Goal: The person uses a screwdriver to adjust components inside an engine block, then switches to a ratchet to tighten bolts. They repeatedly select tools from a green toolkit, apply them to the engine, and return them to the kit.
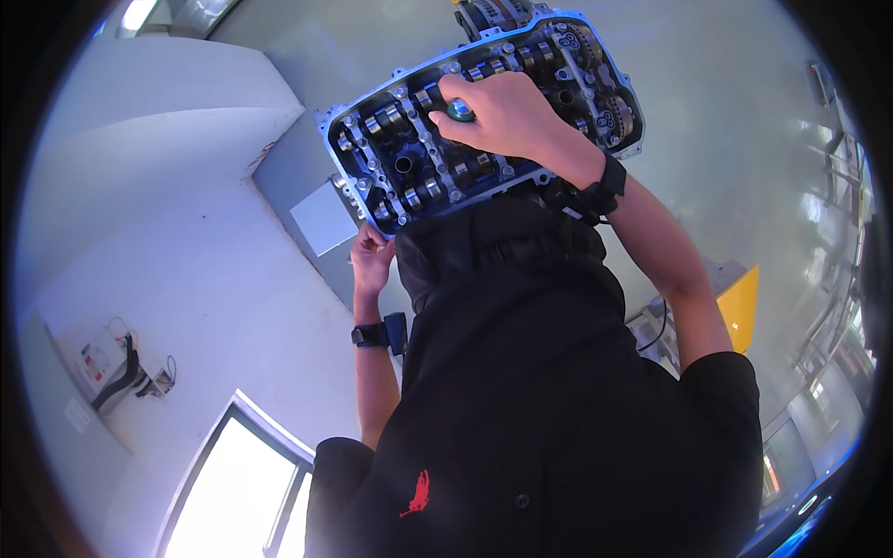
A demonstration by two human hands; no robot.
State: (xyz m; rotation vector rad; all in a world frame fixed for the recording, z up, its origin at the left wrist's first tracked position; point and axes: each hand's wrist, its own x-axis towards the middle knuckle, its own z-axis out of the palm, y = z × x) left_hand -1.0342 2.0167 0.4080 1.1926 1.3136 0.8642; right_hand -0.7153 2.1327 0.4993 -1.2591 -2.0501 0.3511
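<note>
An engine (437,139) with its valve cover off lies in front of me, its camshafts, bearing caps and bolts bare. My right hand (507,113) is over the middle of it, fingers closed round a tool with a rounded green handle (459,110). I see that handle nearly end-on; the tool's lower part is hidden. Down at the near left corner of the engine is my left hand (372,258), fingers curled against the edge. What those fingers hold, if anything, is hidden.
Timing sprockets (614,116) sit at the engine's right end, and another engine part (493,14) juts out behind it. A white wall (205,242) rises on my left. A yellow panel (739,307) stands beyond my right elbow.
</note>
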